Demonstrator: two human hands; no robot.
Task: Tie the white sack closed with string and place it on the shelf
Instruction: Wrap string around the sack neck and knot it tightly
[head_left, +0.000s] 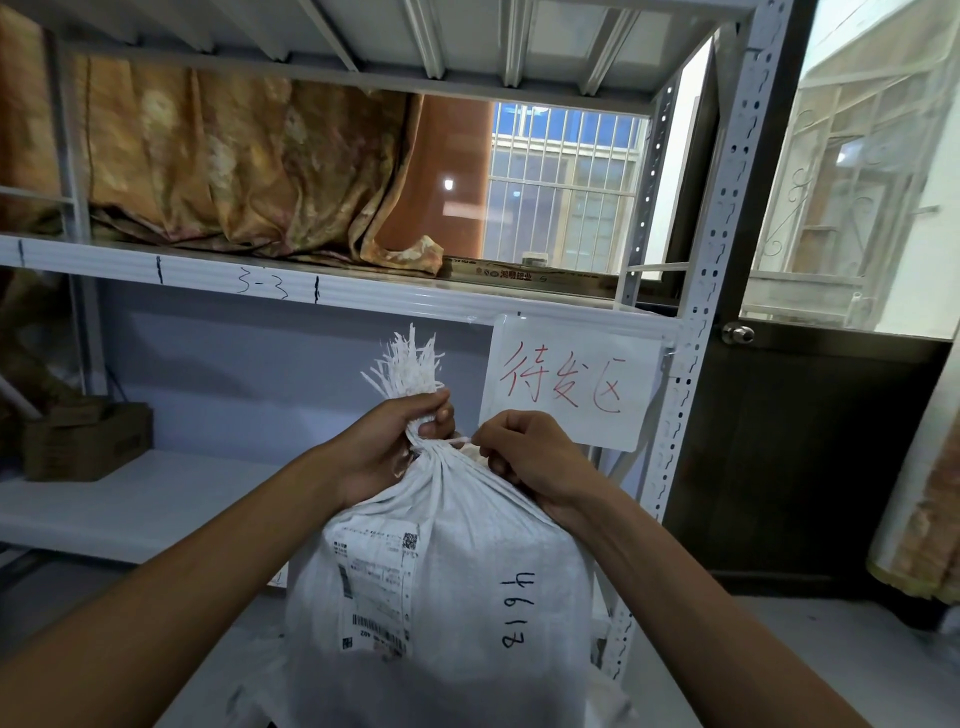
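Note:
A full white woven sack (457, 587) stands upright in front of me, with a shipping label and "4613" written on it. Its mouth is gathered into a neck, and the frayed top (410, 364) fans out above. My left hand (395, 441) grips the gathered neck. My right hand (530, 457) pinches a thin white string (460, 441) that runs to the neck. The white metal shelf (130, 504) lies behind the sack at mid height.
A cardboard box (85, 441) sits at the left of the lower shelf. The upper shelf (260, 280) holds an orange patterned cloth (234, 171). A paper sign (566, 384) with red writing hangs from the upper shelf edge. A dark door (810, 457) stands to the right.

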